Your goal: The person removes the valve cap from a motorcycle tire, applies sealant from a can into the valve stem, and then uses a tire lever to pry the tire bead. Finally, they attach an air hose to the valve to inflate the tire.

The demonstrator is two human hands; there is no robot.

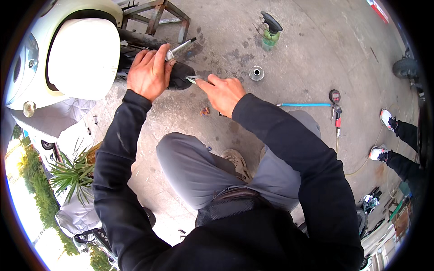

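My left hand (147,74) is closed on a slender white-and-silver tube (183,46), resting over the black tyre (180,72) of a cream scooter (82,58). My right hand (224,94) pinches a small pale tool (192,79) at the tyre's tread; its tip is too small to make out. Below the tyre lie small orange bits (205,110). A little to the right on the concrete stands a round open tin (256,73).
A green spray bottle (270,38) stands beyond the tin. An air gauge (335,108) with a blue hose lies at right. A metal stand (158,20) is behind the tyre. Another person's shoes (379,152) are at far right. A plant (72,176) is at left.
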